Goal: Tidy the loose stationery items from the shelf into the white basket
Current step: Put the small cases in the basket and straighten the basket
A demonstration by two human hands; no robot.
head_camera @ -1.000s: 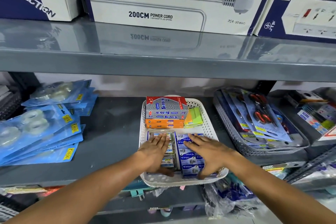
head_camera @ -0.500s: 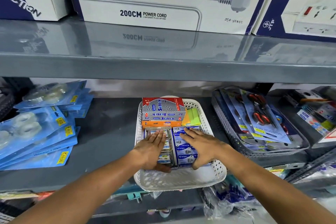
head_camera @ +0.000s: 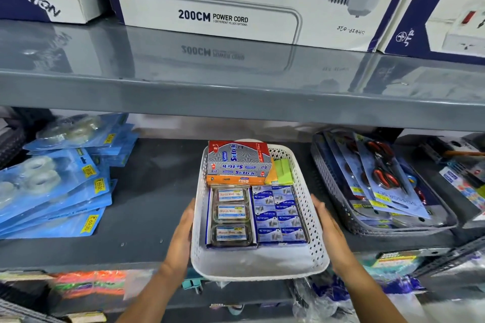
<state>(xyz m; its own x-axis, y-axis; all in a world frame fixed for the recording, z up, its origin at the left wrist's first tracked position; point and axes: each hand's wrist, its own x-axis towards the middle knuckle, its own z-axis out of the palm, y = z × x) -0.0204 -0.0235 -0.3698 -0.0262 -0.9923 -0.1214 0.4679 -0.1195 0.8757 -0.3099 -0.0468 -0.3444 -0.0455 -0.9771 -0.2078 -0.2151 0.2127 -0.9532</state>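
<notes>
The white basket [head_camera: 262, 262] sits at the front of the grey shelf [head_camera: 152, 204], its near end over the edge. Inside lie a red and silver Softek box [head_camera: 237, 158] on an orange box, green and yellow sticky notes [head_camera: 282, 172], three clear pin boxes [head_camera: 231, 217] and several blue staple boxes [head_camera: 279, 214]. My left hand [head_camera: 182, 233] presses flat against the basket's left wall. My right hand [head_camera: 328, 228] presses against its right wall. Both hands grip the basket from outside.
Blue tape blister packs [head_camera: 49, 186] lie piled at the left. A grey basket of scissor packs [head_camera: 378, 183] stands at the right, with more packets beyond. White power cord cartons [head_camera: 236, 2] fill the upper shelf. Bagged goods hang below the shelf edge.
Both hands have left the boxes inside the basket and moved out to its two side walls. The boxes sit pushed toward the back, leaving the basket's near end bare.
</notes>
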